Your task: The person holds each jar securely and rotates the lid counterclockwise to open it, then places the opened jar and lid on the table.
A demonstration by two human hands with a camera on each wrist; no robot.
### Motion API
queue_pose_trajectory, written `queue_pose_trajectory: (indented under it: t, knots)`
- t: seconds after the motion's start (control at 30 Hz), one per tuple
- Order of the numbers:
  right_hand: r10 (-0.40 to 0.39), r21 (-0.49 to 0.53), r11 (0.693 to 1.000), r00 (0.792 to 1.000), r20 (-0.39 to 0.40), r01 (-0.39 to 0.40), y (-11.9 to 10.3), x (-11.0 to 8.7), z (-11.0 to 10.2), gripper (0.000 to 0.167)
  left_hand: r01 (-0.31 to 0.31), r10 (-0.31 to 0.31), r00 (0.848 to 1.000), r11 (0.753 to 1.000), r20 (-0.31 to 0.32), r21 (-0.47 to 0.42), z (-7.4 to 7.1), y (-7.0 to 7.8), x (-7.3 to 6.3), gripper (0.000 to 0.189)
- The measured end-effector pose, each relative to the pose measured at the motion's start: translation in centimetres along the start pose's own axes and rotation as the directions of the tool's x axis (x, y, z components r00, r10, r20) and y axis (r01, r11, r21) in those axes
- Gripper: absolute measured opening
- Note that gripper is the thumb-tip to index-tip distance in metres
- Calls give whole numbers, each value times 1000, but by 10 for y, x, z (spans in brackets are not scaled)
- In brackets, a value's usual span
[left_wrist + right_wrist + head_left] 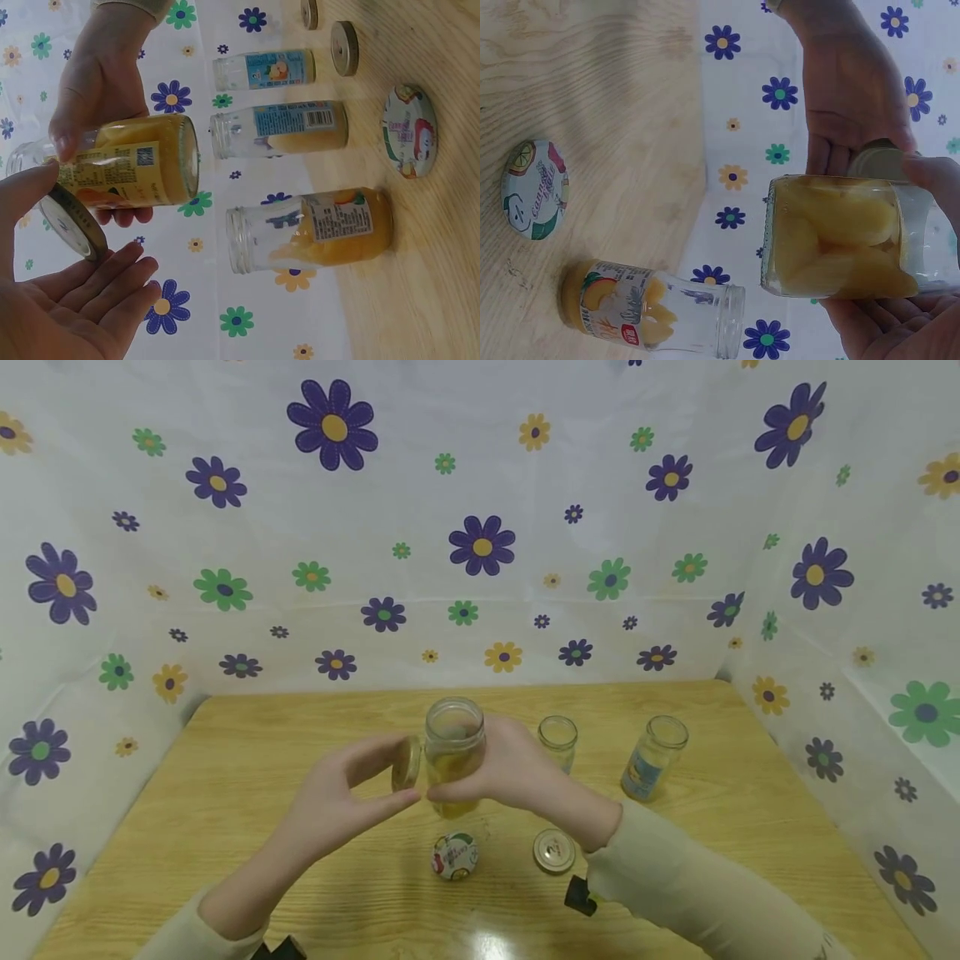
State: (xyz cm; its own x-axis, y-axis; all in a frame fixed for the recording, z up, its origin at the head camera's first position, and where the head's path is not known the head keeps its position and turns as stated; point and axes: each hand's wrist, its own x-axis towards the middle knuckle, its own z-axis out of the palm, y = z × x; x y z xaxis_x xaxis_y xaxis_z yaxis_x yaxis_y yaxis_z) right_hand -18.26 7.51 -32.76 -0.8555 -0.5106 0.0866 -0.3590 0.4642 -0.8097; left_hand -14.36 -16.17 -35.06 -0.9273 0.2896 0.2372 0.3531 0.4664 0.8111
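My right hand (517, 764) grips a glass jar (454, 747) with yellow fruit pieces in it, raised above the table. The jar is upright and its mouth is uncovered. Beside its rim, my left hand (337, 797) pinches a gold jar lid (406, 764) by the edge, tilted nearly on its side. In the left wrist view, the lid (73, 221) sits between thumb and fingers, the other fingers extended. The right wrist view shows large pale-yellow pieces inside the held jar (840, 240).
Uncovered jars stand on the table: one with a blue label (647, 768), another behind my right wrist (558, 739), and a third with a pale label (311, 229). A patterned white lid (454, 857) and a gold lid (554, 851) lie in front. Flowered cloth (480, 468) surrounds the table.
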Motion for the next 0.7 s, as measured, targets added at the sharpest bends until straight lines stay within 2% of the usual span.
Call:
queue_pose_trajectory:
  t: [0.23,0.43,0.57,0.7]
  knots:
    - [-4,-23,1000,1000,-5,4,-6,2,-3,57,-23,27,999,994,-35,107,-1,-8,-4,57]
    - [-1,-27,1000,1000,-10,1,-10,5,-3,57,-8,19,998,981,-57,195,-2,-20,-8,60]
    - [-7,-43,999,1000,-16,6,-10,7,-4,57,38,-23,998,959,-55,281,-6,-27,-12,65]
    - [-14,-42,999,1000,-26,13,-9,8,-5,58,53,-40,998,933,-44,357,-10,-36,-15,68]
